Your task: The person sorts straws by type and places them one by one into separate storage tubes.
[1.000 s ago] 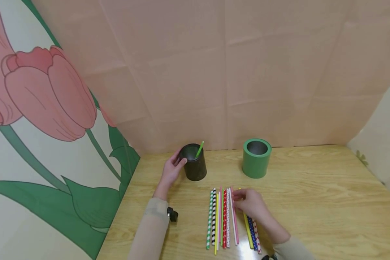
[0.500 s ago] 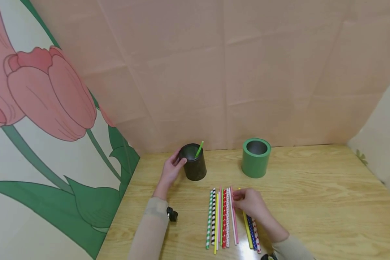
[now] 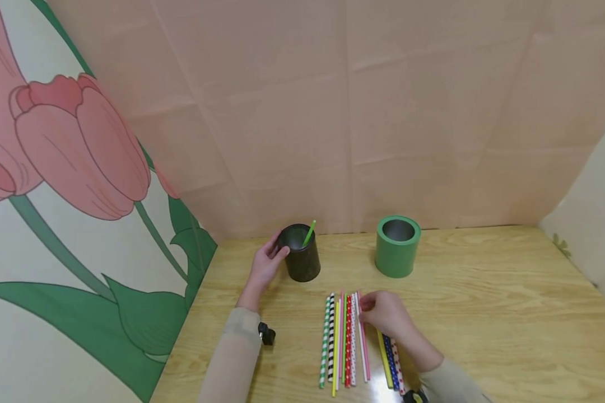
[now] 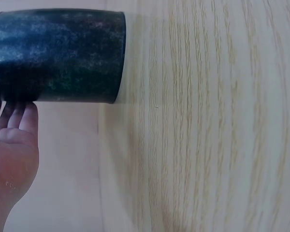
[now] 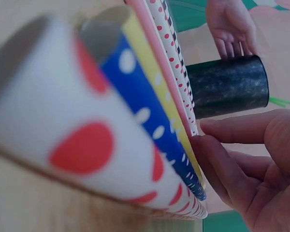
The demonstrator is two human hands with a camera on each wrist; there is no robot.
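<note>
My left hand (image 3: 266, 267) holds the upright black cup (image 3: 303, 264) by its left side. The thumb lies at the rim, and in the left wrist view the fingertips meet the cup's wall. One light green straw (image 3: 310, 232) leans inside the cup. With thumb and forefinger my right hand (image 3: 386, 314) pinches the far end of a pink straw (image 5: 160, 50), still lying on the table. Several paper straws (image 3: 348, 341), striped, dotted and plain, lie side by side to its left. Under the right wrist lie a yellow straw (image 3: 385, 361), a blue dotted straw (image 3: 391, 364) and a red-dotted white straw (image 3: 398, 366).
A green cup (image 3: 398, 256) stands at the back right, its visible inside dark. Behind the wooden table (image 3: 489, 302) rises a pinkish cloth backdrop (image 3: 353, 112). A tulip-printed panel (image 3: 80, 157) borders the left, and a pale wall (image 3: 592, 224) the right.
The right hand has shifted very slightly left at the pink straw's end. The left hand, both cups and the straws stay where they were.
</note>
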